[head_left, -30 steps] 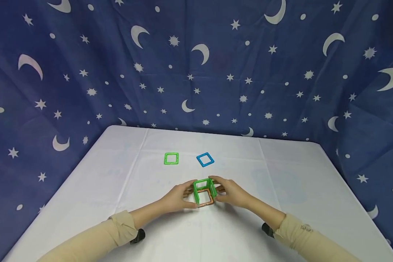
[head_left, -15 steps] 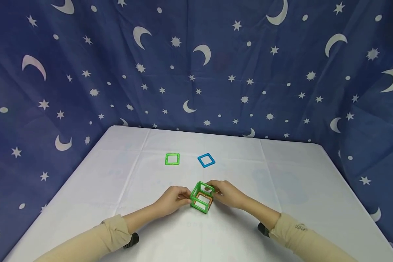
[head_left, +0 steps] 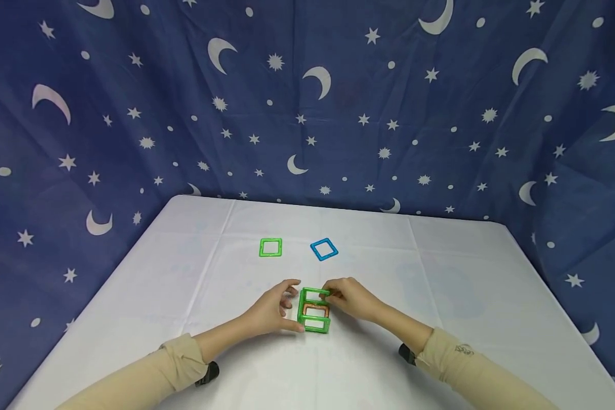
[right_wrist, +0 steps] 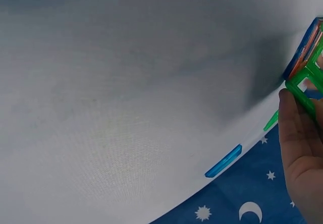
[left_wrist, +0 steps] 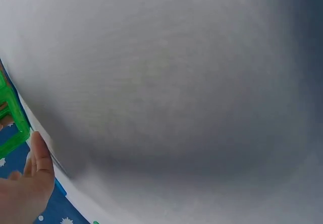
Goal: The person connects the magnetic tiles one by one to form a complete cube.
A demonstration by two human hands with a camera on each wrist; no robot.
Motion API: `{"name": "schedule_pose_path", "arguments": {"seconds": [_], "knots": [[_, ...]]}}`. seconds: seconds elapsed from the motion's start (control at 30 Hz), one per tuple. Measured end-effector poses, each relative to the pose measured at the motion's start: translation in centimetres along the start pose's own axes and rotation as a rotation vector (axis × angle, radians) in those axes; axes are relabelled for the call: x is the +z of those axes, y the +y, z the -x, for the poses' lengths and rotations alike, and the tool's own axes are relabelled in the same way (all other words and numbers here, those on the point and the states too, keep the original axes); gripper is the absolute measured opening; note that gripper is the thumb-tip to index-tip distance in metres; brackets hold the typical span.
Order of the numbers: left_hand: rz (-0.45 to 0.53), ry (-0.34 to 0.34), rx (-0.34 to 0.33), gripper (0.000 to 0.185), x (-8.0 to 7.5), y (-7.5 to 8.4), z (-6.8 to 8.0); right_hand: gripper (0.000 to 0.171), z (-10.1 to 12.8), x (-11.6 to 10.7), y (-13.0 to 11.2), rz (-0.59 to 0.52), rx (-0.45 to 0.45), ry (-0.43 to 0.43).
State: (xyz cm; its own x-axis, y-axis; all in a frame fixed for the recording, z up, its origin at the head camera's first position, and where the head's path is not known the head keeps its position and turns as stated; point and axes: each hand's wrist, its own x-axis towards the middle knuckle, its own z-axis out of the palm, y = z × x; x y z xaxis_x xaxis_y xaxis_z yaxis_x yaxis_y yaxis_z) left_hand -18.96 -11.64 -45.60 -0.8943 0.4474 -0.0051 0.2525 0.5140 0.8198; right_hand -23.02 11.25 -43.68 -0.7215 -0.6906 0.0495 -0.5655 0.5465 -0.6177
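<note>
A small box of green square frames (head_left: pixel 315 324) with an orange frame (head_left: pixel 315 311) inside it stands on the white table (head_left: pixel 441 267), near the middle. My right hand (head_left: pixel 333 296) pinches the far right corner of its top green frame. My left hand (head_left: pixel 289 307) sits against its left side, thumb touching the near left corner and the other fingers loose and spread. In the left wrist view a green frame edge (left_wrist: pixel 11 117) shows beside my thumb (left_wrist: pixel 41 159). In the right wrist view my fingers (right_wrist: pixel 298 143) lie against the green frame (right_wrist: pixel 306 81).
A loose green square frame (head_left: pixel 270 247) and a loose blue square frame (head_left: pixel 324 249) lie flat farther back on the table; the blue one (right_wrist: pixel 223 161) also shows in the right wrist view. A blue cloth with moons and stars (head_left: pixel 307 102) hangs behind and around the table.
The box of frames has been turned between the hands and now sits squarer to me. My left fingers have loosened from it, and my right hand has shifted to its far top corner.
</note>
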Motion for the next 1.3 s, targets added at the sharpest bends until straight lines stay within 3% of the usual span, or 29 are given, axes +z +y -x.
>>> {"name": "schedule_pose_path", "arguments": {"seconds": [0.07, 0.27, 0.53, 0.8, 1.03, 1.3], "knots": [[0.001, -0.016, -0.004, 0.082, 0.1, -0.2, -0.1, 0.013, -0.1, 0.0, 0.0, -0.016, 0.005, -0.014], [0.017, -0.048, 0.018, 0.071, 0.0, -0.6, -0.2, 0.017, -0.6, -0.8, 0.2, -0.076, 0.004, -0.085], [0.077, -0.057, 0.007, 0.077, -0.3, -0.7, 0.0, 0.023, -1.5, -2.2, 0.5, -0.071, -0.025, -0.166], [0.147, -0.077, -0.013, 0.082, -0.4, -0.6, 0.5, 0.022, -3.0, -2.7, 0.4, 0.058, -0.043, -0.187], [0.199, -0.094, -0.01, 0.08, -0.7, -0.5, 0.7, 0.022, -6.3, -2.8, 0.4, 0.189, -0.075, -0.187], [0.172, -0.107, -0.008, 0.081, -0.6, -0.8, 0.9, 0.023, -9.3, -1.6, 0.9, 0.357, -0.224, -0.135]]}}
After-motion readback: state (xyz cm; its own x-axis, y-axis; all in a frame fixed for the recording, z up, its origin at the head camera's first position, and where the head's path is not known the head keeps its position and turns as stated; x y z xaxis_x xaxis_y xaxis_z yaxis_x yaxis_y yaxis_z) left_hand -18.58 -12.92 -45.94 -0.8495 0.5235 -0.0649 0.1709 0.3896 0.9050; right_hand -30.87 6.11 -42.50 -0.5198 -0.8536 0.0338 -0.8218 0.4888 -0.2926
